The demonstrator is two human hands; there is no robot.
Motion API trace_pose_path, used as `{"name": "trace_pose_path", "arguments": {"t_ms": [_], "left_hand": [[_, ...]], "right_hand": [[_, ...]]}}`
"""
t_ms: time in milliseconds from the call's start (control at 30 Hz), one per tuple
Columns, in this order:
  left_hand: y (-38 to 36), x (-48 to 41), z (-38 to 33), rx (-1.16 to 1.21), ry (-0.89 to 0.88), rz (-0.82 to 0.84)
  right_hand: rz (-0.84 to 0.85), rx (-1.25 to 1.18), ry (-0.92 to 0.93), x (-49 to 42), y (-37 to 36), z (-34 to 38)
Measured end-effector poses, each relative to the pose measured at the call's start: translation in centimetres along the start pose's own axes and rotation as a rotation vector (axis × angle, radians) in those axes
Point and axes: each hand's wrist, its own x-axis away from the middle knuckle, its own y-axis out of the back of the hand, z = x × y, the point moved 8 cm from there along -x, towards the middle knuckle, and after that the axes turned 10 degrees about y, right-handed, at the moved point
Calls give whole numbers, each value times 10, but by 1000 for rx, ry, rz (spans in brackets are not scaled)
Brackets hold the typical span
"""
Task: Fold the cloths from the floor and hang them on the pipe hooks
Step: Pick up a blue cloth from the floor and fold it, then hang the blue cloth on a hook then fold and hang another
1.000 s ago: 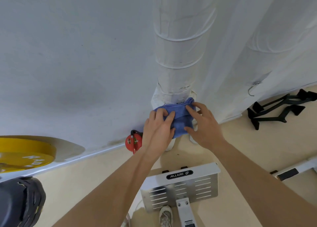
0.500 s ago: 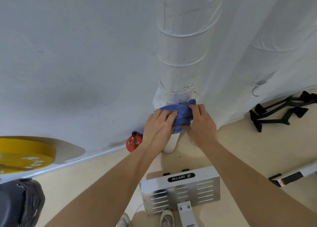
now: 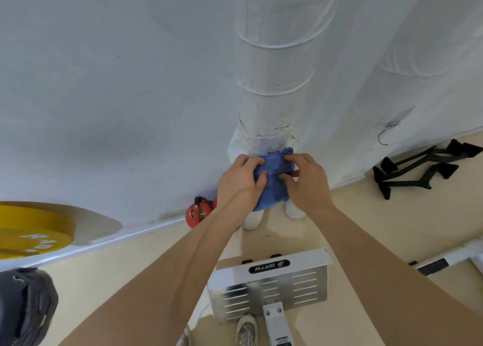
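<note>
1. Blue cloth (image 3: 273, 186), folded into a thick wad, pressed against the lower stretch of a white wrapped pipe (image 3: 271, 84) at the foot of a pale wall (image 3: 117, 84); upper edge bunched up against the pipe wrapping, lower end hanging free above the floor.
2. Left hand (image 3: 239, 183) clasping the cloth's left side, fingers (image 3: 249, 162) curled over the top fold and thumb tucked in against the fabric.
3. Right hand (image 3: 307, 181) gripping the right side, fingertips on the upper fold, thumb pinching in from below; both forearms bare and reaching in from the bottom of the frame.
4. Small metal fitting just above the cloth's top edge, too small and half hidden to say whether a hook.
5. Bare wire hook (image 3: 383, 136) dangling from a second wrapped pipe (image 3: 418, 58) to the right, well apart from the cloth.
6. Red kettlebell (image 3: 197, 213) on the beige floor (image 3: 130, 280) against the wall, just left of the left wrist.
7. Yellow weight plate (image 3: 31, 232) at the far left edge, a dark bag (image 3: 23, 306) beneath it in the corner.
8. Slotted silver metal plate (image 3: 271, 285) with a black logo badge lying on the floor between the forearms; toe of a white sneaker (image 3: 245, 330) at its lower edge.
9. Black metal stands (image 3: 415, 170) resting on the floor at the right, close to the wall.
</note>
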Motion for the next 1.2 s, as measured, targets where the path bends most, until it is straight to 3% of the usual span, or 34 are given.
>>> {"name": "trace_pose_path", "arguments": {"t_ms": [267, 867, 1033, 1200], "left_hand": [[20, 12, -11, -10, 7, 169], [64, 41, -7, -260, 126, 344], [109, 90, 43, -298, 280, 331], [175, 172, 141, -181, 528, 256]], "right_hand": [[259, 133, -51, -1, 15, 24], [404, 284, -118, 20, 33, 74], [519, 314, 17, 38, -1, 132], [666, 340, 206, 67, -78, 230]]}}
